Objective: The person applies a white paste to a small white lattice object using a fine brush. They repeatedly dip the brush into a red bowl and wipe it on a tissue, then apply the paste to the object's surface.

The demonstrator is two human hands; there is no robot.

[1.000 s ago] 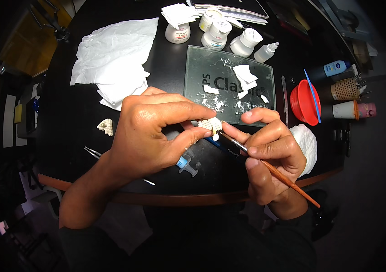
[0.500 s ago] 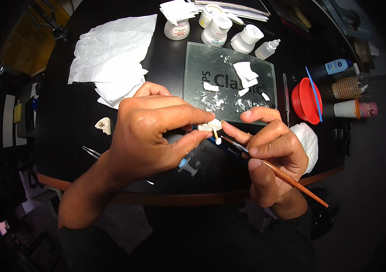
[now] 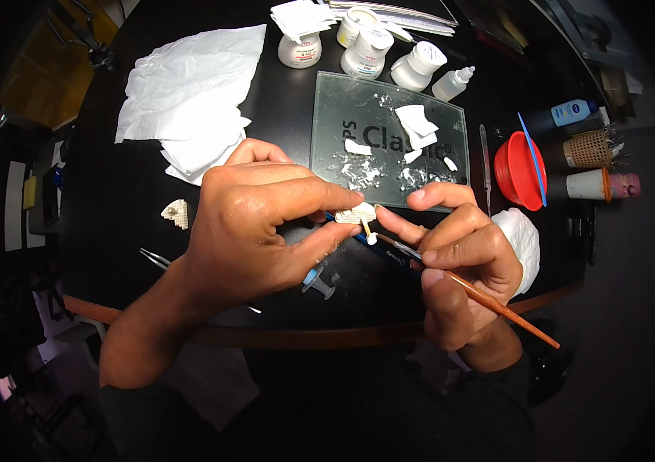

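Head view. Round black table [image 3: 281,138] bearing crumpled white tissue [image 3: 189,92] and a glass mixing slab [image 3: 389,115]. Left hand [image 3: 258,231], grip pinching a small white tooth model [image 3: 357,215] above the table's near edge. Right hand [image 3: 458,254], grip closed on a fine brush [image 3: 489,300]; since half a second ago the tip has barely shifted, suggesting continued careful application.

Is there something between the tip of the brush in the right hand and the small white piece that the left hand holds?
Nothing visible. The brush in the right hand points straight at the white piece pinched in the left hand.
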